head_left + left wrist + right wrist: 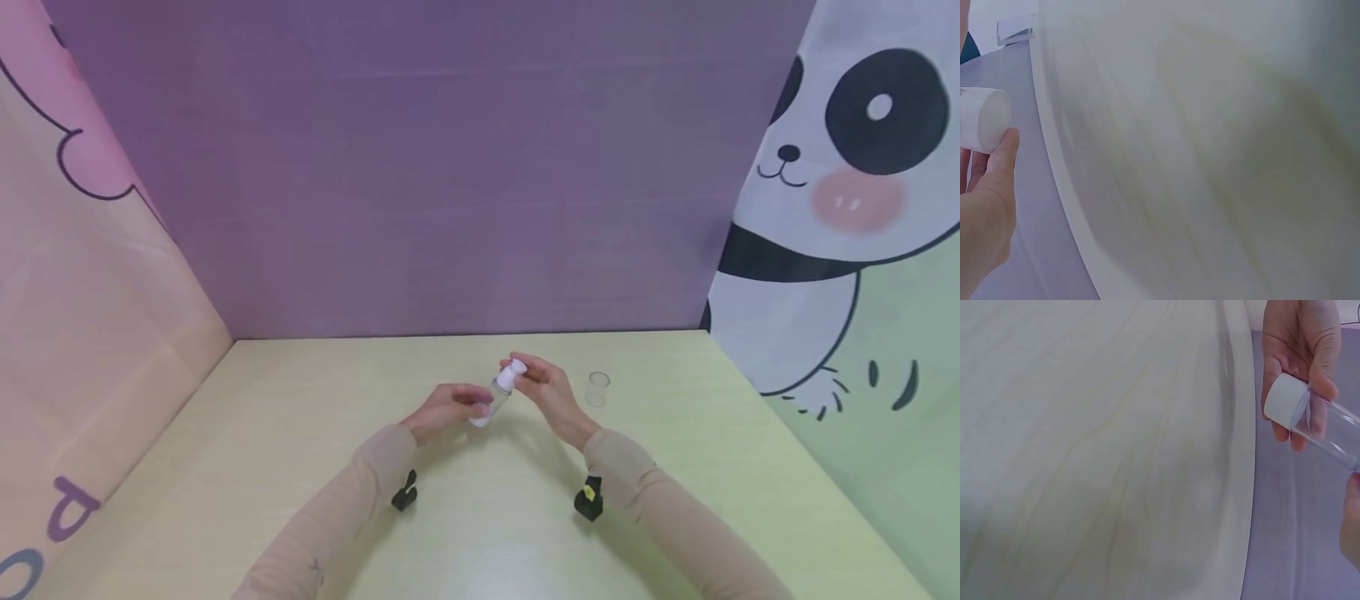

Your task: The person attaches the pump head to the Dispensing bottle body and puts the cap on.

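Note:
A small clear pump bottle point(501, 388) with a white pump top and a white base slants between my two hands, above the table. My left hand point(448, 407) grips its base end, thumb and fingers on either side; the right wrist view shows the white base point(1286, 402) lying in that hand's fingers. Up at the pump top, my right hand point(550, 393) holds the bottle between thumb and fingers. Only a bit of that right hand point(1352, 522) enters the right wrist view. A clear cylindrical cap point(597, 390) stands on the table, right of my right hand.
The pale wood-look table point(300, 417) ends at a purple back panel point(450, 208). Printed side panels stand left and right, with a panda point(855, 200) on the right one. Black wrist-camera mounts point(588, 498) hang beneath both sleeves.

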`<state>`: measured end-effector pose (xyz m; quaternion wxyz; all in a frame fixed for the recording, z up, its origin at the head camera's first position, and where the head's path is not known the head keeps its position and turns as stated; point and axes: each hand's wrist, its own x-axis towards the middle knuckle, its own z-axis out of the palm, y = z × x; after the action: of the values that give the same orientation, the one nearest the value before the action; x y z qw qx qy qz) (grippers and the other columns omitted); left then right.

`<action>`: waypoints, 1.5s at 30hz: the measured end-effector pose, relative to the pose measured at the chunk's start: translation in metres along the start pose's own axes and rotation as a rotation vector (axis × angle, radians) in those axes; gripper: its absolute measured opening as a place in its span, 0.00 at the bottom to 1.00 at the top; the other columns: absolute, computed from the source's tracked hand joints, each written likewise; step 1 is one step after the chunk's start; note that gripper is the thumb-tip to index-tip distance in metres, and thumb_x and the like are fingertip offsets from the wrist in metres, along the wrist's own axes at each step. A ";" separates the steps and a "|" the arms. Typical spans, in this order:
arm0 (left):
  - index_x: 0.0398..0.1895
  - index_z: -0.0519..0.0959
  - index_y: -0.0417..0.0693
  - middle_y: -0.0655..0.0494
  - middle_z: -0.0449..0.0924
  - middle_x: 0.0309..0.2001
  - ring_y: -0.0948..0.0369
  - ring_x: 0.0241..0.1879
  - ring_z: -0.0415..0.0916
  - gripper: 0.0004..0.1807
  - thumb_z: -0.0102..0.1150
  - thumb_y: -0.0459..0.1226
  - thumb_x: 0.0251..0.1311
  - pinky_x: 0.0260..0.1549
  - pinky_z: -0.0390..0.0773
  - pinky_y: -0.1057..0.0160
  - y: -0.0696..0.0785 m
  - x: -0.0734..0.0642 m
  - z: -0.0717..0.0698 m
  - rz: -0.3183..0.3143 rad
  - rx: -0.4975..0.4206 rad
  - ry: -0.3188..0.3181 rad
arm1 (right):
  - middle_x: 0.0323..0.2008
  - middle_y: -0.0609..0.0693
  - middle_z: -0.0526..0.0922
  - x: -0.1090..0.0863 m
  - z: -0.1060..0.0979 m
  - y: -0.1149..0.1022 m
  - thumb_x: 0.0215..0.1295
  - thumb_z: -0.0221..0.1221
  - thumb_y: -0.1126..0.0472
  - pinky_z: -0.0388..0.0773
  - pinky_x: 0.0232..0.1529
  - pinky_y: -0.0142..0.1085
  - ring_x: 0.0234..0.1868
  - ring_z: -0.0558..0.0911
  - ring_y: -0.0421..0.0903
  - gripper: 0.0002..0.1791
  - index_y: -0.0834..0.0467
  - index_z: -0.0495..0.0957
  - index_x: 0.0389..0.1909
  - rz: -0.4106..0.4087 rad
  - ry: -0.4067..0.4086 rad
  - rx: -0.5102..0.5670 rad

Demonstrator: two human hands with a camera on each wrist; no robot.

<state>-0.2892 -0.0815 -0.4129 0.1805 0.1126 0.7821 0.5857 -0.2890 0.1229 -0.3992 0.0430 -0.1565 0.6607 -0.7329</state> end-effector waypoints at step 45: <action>0.53 0.74 0.40 0.45 0.77 0.52 0.58 0.47 0.75 0.20 0.60 0.35 0.56 0.49 0.76 0.60 -0.001 0.000 -0.001 0.020 -0.034 0.009 | 0.52 0.57 0.78 0.001 0.005 0.001 0.55 0.63 0.59 0.71 0.57 0.41 0.52 0.77 0.48 0.25 0.60 0.72 0.55 0.110 0.181 -0.132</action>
<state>-0.2889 -0.0824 -0.4136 0.1730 0.1145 0.7718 0.6011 -0.2881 0.1179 -0.3994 0.0129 -0.0559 0.7162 -0.6956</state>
